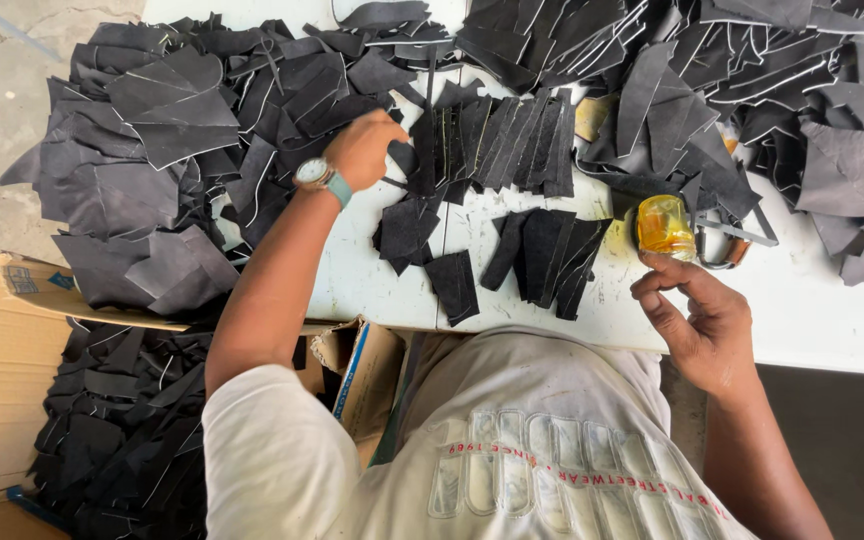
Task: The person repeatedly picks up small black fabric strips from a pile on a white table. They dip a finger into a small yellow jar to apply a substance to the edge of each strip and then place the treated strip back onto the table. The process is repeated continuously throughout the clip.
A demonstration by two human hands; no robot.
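My left hand (362, 150), with a watch on its wrist, reaches across the white table (812, 320) and pinches a black leather piece (402, 157) at the left end of a fanned row of black strips (497, 140). A second small fan of strips (547, 255) and a few loose pieces (452, 285) lie nearer to me. My right hand (697, 320) hovers at the table's near edge, fingers loosely curled with nothing visible in them. It is just below a small yellow jar (665, 225).
Big heaps of black leather offcuts cover the table's left (152, 150) and back right (802, 90). An open cardboard box (2, 400) with several black scraps sits on the floor at my left. A brown-handled tool (737, 245) lies beside the jar.
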